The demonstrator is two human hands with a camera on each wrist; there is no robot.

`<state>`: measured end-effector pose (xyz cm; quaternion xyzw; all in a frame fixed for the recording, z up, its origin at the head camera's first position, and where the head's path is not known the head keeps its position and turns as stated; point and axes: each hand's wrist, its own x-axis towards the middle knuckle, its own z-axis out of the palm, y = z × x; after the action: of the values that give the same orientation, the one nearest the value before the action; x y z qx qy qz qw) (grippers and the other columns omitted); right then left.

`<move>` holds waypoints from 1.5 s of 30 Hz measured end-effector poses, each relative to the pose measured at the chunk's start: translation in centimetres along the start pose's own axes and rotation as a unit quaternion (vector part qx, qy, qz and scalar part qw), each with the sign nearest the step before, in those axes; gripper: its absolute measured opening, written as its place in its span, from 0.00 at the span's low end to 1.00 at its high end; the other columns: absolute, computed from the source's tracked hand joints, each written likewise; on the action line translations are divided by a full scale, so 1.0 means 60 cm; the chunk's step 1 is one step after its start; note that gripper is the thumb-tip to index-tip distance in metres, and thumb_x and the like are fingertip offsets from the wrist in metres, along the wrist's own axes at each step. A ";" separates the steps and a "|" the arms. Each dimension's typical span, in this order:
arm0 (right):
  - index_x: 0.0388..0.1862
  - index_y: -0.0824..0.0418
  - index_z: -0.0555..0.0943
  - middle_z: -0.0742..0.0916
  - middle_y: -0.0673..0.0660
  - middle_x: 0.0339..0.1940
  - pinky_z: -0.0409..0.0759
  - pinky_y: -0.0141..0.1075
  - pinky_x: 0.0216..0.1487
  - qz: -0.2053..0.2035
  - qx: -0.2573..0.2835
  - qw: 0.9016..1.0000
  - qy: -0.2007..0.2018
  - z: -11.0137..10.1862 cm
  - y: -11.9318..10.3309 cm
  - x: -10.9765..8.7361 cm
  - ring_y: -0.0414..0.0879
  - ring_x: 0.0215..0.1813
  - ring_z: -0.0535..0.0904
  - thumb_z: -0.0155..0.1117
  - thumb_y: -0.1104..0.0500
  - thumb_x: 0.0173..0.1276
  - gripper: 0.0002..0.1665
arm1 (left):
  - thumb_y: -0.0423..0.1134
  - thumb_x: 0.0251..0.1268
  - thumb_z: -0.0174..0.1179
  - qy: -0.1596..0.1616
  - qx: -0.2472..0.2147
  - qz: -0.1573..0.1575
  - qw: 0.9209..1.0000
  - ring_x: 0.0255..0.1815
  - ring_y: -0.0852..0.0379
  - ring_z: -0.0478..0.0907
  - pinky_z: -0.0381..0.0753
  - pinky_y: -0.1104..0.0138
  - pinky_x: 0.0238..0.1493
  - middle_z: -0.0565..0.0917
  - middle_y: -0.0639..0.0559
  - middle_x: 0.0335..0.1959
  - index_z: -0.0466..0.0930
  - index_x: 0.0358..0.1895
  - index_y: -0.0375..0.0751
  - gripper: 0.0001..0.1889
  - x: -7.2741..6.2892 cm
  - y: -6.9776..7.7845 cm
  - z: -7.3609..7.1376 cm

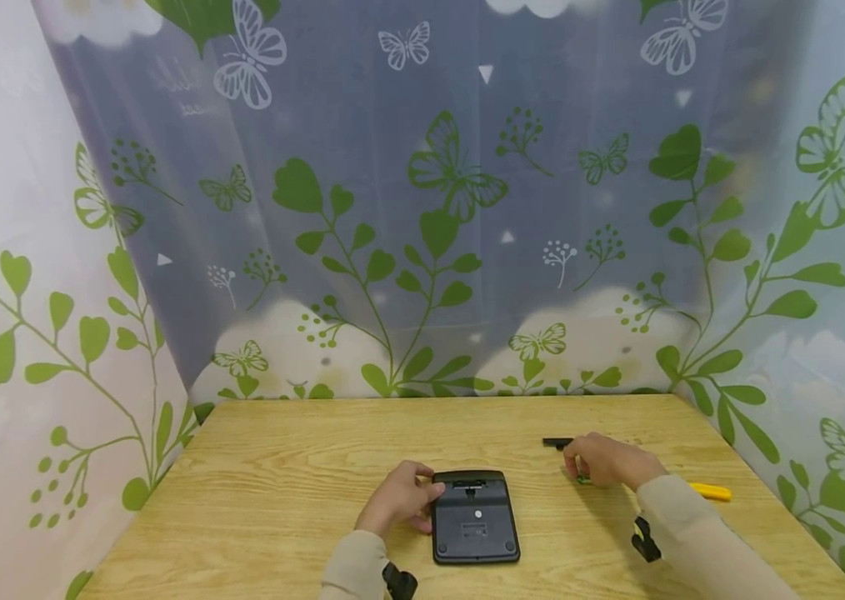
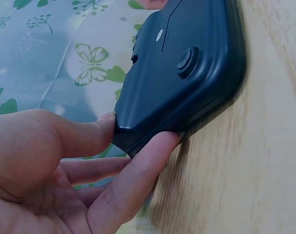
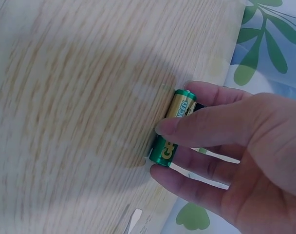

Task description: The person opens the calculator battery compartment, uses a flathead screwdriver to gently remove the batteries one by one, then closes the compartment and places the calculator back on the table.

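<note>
A black desk calculator (image 1: 476, 521) lies face down on the wooden table, its battery compartment (image 1: 467, 484) uncovered near the far edge. My left hand (image 1: 402, 497) pinches its far left corner, thumb on the back and fingers under the side, as the left wrist view shows. To the right of the calculator, my right hand (image 1: 606, 460) grips a small green and gold battery (image 3: 184, 105) between thumb and fingers, close over the tabletop. Part of the battery's label is covered by the thumb. Just beyond the right fingertips lies a small black piece (image 1: 557, 442).
A yellow-handled tool (image 1: 711, 492) lies right of the right hand, partly hidden by the sleeve. A metal tip (image 3: 134, 220) shows at the bottom of the right wrist view. Patterned curtains (image 1: 422, 250) stand behind and beside the wooden table (image 1: 280, 467).
</note>
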<state>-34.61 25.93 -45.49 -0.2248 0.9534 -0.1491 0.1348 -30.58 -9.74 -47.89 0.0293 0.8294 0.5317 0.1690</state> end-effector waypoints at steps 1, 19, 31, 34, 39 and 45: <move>0.30 0.52 0.81 0.65 0.46 0.16 0.59 0.32 0.29 -0.001 0.000 1.000 0.000 0.000 0.000 0.000 0.42 0.24 0.52 0.48 0.90 0.57 0.33 | 0.35 0.76 0.61 0.000 -0.001 0.001 1.000 0.34 0.53 0.85 0.92 0.63 0.27 0.83 0.41 0.38 0.70 0.71 0.26 0.26 0.000 0.000 0.000; 0.31 0.54 0.80 0.67 0.47 0.20 0.57 0.31 0.29 -0.017 0.002 1.000 -0.001 -0.002 -0.001 -0.011 0.41 0.26 0.54 0.46 0.90 0.54 0.32 | 0.36 0.76 0.61 -0.003 0.002 -0.006 1.000 0.35 0.52 0.85 0.92 0.63 0.27 0.83 0.41 0.39 0.70 0.71 0.27 0.26 -0.002 0.001 0.000; 0.31 0.53 0.82 0.73 0.50 0.25 0.59 0.34 0.30 0.001 0.001 1.000 -0.002 -0.005 -0.002 -0.006 0.43 0.29 0.60 0.46 0.90 0.50 0.34 | 0.36 0.76 0.61 -0.002 -0.002 -0.004 1.000 0.35 0.52 0.85 0.92 0.63 0.28 0.83 0.41 0.40 0.71 0.70 0.28 0.25 -0.001 0.000 -0.001; 0.32 0.53 0.82 0.76 0.51 0.27 0.60 0.34 0.30 0.002 -0.002 1.000 -0.003 -0.005 -0.005 -0.006 0.43 0.30 0.62 0.48 0.89 0.49 0.34 | 0.36 0.76 0.61 -0.003 -0.003 -0.003 1.000 0.35 0.52 0.84 0.92 0.63 0.28 0.83 0.41 0.40 0.71 0.70 0.28 0.25 -0.001 -0.001 0.000; 0.38 0.54 0.85 0.83 0.55 0.35 0.71 0.36 0.31 -0.020 -0.024 0.999 0.005 -0.015 -0.010 -0.005 0.45 0.34 0.72 0.59 0.82 0.57 0.24 | 0.36 0.76 0.61 -0.004 -0.006 0.000 1.000 0.35 0.52 0.84 0.92 0.63 0.27 0.83 0.41 0.40 0.70 0.70 0.28 0.25 -0.002 -0.002 -0.001; 0.44 0.59 0.85 0.87 0.58 0.44 0.87 0.49 0.45 -0.063 -0.069 0.994 0.057 -0.024 -0.014 0.004 0.56 0.47 0.83 0.71 0.66 0.67 0.08 | 0.36 0.76 0.61 -0.004 -0.008 -0.004 1.000 0.35 0.52 0.85 0.91 0.63 0.27 0.83 0.41 0.40 0.70 0.71 0.28 0.26 -0.003 -0.001 -0.002</move>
<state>-34.96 25.42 -43.90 -0.2844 0.9515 -0.1038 0.0546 -30.46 -9.91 -47.84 0.0262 0.8245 0.5376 0.1745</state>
